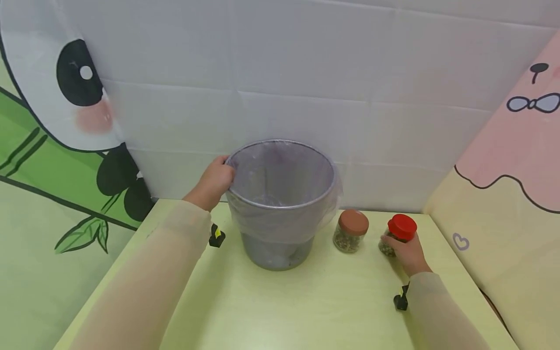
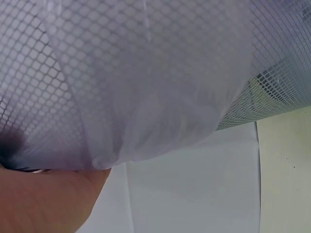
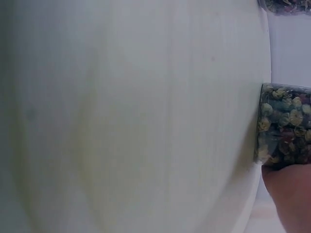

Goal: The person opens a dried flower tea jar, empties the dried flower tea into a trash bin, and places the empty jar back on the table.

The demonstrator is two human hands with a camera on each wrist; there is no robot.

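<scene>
My left hand (image 1: 217, 180) grips the left rim of a grey mesh trash can (image 1: 277, 253), which stands upright on the table. A thin translucent bag (image 1: 280, 223) lines the can and folds over its rim; the left wrist view shows this bag (image 2: 160, 111) over the mesh, with the hand's fingertips hidden. To the right, my right hand (image 1: 409, 253) holds a clear jar with a red lid (image 1: 402, 226). Dried flower buds fill this jar (image 3: 286, 124) in the right wrist view. Between the can and that hand stands another jar with a brown lid (image 1: 353, 222).
The pale yellow table (image 1: 280, 311) ends at a white sheet (image 1: 297, 73) behind the can. Cartoon-printed panels, one green (image 1: 26, 131) and one pink (image 1: 516, 146), border the left and right sides.
</scene>
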